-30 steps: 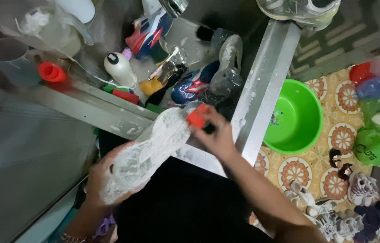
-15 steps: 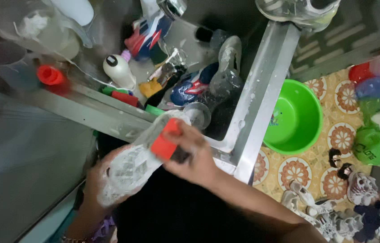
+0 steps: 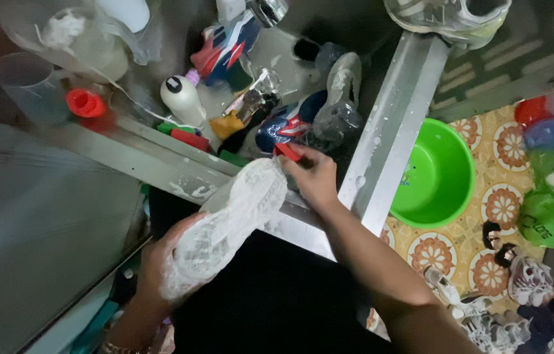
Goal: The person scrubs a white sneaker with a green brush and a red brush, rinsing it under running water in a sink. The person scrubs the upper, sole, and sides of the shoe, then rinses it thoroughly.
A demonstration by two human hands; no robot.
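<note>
Shoe (image 3: 234,219), sole up and coated in white foam, lies over the sink (image 3: 392,124) edge. Left hand (image 3: 159,272) clasps its heel end. Right hand (image 3: 316,177) pinches a red brush (image 3: 287,151) at its toe.

Two bare forearms, no sleeves showing on either. Left hand (image 3: 159,269) at about seven o'clock, coated in white soapy foam across fingers and palm; a thin chain-like bracelet (image 3: 114,347) around its wrist at the bottom edge, with a scrap of pale purple just beside it, too blurred to tell what. Right hand (image 3: 316,178) near the centre, wet, without rings or a watch in view; its forearm running off toward five o'clock, uncovered along its whole visible length. Dark, plain black clothing (image 3: 270,295) below the arms at six o'clock.
</note>
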